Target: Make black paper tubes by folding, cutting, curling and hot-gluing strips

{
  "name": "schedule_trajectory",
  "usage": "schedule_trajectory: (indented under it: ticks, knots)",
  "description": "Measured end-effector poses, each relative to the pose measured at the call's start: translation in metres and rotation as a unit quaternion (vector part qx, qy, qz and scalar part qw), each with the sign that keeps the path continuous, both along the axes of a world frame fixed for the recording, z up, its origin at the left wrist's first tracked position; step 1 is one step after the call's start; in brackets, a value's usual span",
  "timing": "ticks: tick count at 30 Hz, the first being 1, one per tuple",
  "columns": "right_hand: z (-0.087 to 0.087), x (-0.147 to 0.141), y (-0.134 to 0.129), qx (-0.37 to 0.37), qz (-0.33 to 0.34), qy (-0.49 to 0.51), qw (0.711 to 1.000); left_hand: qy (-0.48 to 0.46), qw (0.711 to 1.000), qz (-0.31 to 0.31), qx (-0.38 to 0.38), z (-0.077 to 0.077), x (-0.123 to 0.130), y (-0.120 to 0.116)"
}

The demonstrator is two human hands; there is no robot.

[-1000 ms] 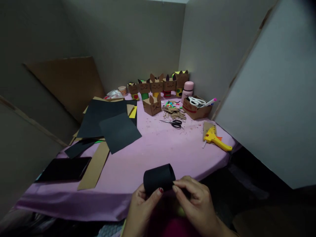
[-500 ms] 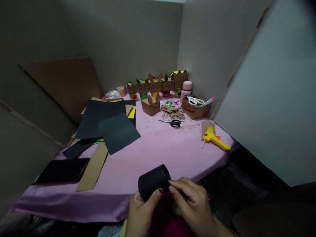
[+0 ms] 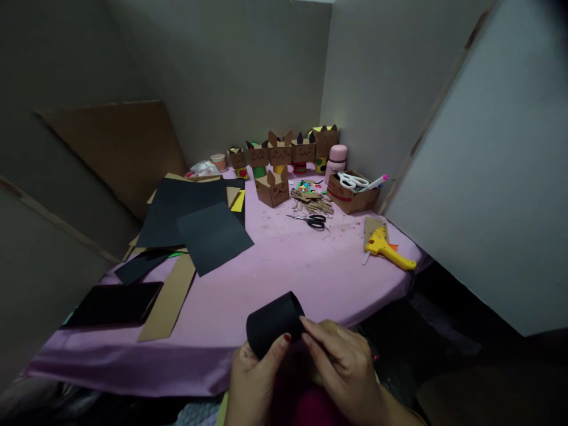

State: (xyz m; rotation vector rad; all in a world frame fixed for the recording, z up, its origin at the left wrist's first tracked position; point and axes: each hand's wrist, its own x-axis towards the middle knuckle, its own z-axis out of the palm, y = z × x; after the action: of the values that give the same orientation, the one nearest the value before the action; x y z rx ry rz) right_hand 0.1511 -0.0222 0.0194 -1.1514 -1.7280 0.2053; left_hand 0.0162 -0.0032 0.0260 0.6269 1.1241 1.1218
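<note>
A black paper tube (image 3: 271,324), rolled from dark sheet, is held tilted just off the table's front edge. My left hand (image 3: 257,378) wraps round its lower left part, thumb with a red nail pressed on the outside. With thumb and fingertips, my right hand (image 3: 344,361) pinches the tube's right rim. The fingers behind the tube are hidden. Farther up the table lies a square of black paper (image 3: 216,238), over a larger black sheet (image 3: 181,207).
Black-handled scissors (image 3: 315,221) lie near cardboard scraps (image 3: 313,202). At right rests a yellow glue gun (image 3: 386,248), below a cardboard box (image 3: 352,198) with white scissors. Cardboard animal heads (image 3: 279,152) stand behind. At left are a phone (image 3: 110,305) and a cardboard strip (image 3: 171,299).
The tube and both hands have shifted very slightly up and left in view. The grip on the tube looks the same.
</note>
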Motion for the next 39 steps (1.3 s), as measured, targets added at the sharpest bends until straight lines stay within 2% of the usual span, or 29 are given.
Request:
schedule_trajectory:
  ticks: [4, 7, 11, 14, 16, 19, 21, 25, 31, 35, 39]
  knots:
    - [-0.002, 0.0, 0.0, 0.008, 0.004, 0.016, 1.0, 0.001, 1.0, 0.006, -0.006, -0.001, 0.0, 0.001]
    - [-0.003, -0.001, 0.0, -0.018, 0.009, 0.045, 0.999, -0.001, 1.0, 0.008, -0.008, -0.002, 0.0, 0.001]
    - [0.0, -0.001, 0.0, -0.085, 0.008, 0.112, 0.99, -0.003, 1.0, -0.01, -0.001, -0.005, -0.001, 0.001]
    - [0.005, 0.001, 0.001, -0.163, 0.009, 0.154, 0.975, 0.026, 0.999, -0.02, 0.002, -0.005, -0.003, 0.0]
    - [0.008, 0.005, 0.003, -0.238, 0.027, 0.187, 0.953, 0.047, 0.998, -0.03, 0.003, -0.005, -0.004, 0.0]
    - [0.008, 0.011, 0.006, -0.363, 0.075, 0.25, 0.894, 0.061, 0.997, -0.055, 0.007, -0.003, -0.005, 0.0]
    - [0.005, 0.014, 0.006, -0.405, 0.091, 0.281, 0.865, 0.068, 0.996, -0.058, 0.007, -0.002, -0.004, -0.001]
    - [-0.001, 0.016, 0.006, -0.42, 0.098, 0.317, 0.845, 0.075, 0.995, -0.058, 0.007, -0.004, -0.004, -0.002]
    - [-0.003, 0.017, 0.009, -0.466, 0.173, 0.426, 0.756, 0.074, 0.992, -0.105, 0.02, -0.011, -0.012, 0.002]
    - [0.0, 0.016, 0.009, -0.504, 0.187, 0.486, 0.69, 0.053, 0.99, -0.128, 0.032, -0.01, -0.014, 0.002]
    - [-0.001, 0.013, 0.008, -0.506, 0.197, 0.526, 0.655, 0.052, 0.991, -0.119, 0.044, -0.005, -0.011, -0.001]
